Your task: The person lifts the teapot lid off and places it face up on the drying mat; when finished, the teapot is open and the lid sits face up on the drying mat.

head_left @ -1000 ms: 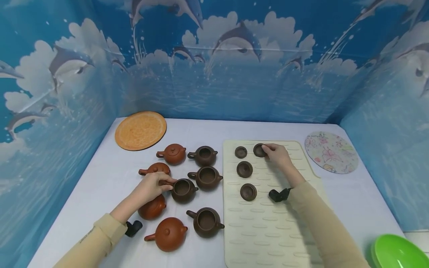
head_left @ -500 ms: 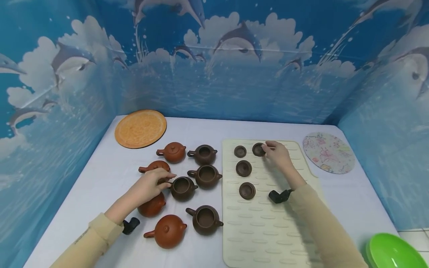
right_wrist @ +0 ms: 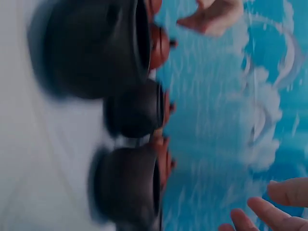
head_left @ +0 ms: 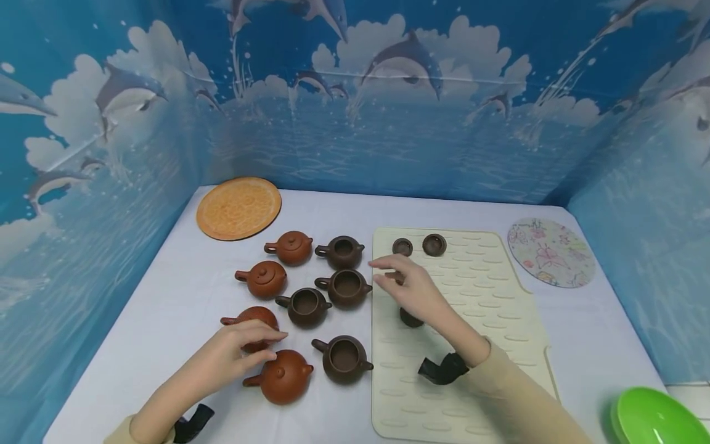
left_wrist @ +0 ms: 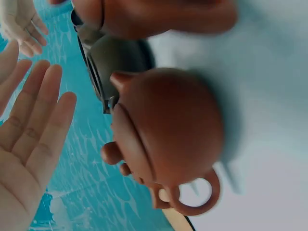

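My left hand (head_left: 238, 348) hovers with loosely spread fingers over the front red-clay teapots. Beneath it are a lidded round teapot (head_left: 285, 382) and another teapot (head_left: 252, 317), partly covered. Just behind them stands a dark lidless teapot (head_left: 307, 308); more dark lidless teapots (head_left: 344, 361) form a column beside it. Over the left edge of the cream mat, my right hand (head_left: 410, 290) is held with fingers apart, holding nothing. It partly hides two dark teapot lids, one of them a front lid (head_left: 410, 318). A back lid (head_left: 434, 245) lies in full view on the mat.
The cream ridged mat (head_left: 482, 290) covers the table's right half. An orange round board (head_left: 238, 208) lies at the back left, a patterned round board (head_left: 551, 253) at the back right. A green bowl (head_left: 660, 416) sits at the near right corner. Dolphin-print curtains enclose the table.
My right hand has released the back lid and moved left and nearer me. My left hand has let go of the dark teapot's handle and drawn back over the front red teapots.
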